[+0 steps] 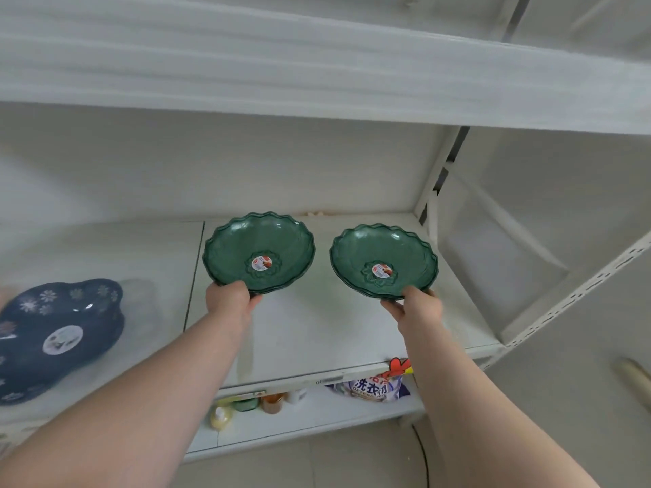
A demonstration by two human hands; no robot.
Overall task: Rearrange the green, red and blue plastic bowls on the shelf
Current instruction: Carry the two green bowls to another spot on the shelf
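Hands at full reach: left hand (230,299) pinching near rim of one scalloped green translucent plastic bowl (259,253), right hand (417,304) pinching its twin (384,261), both tilted over the white metal shelf (317,332). Flowered dark-blue plastic bowl (58,334) apart at left. Edge-only grips risk slipping; each looks stacked, so lower bowls could slide free.

head cam — single wide-angle view | looks forward and slightly down, from above both forearms | faces white shelf (317,332) at close range — arm's reach | edges bowed, upper board blurred
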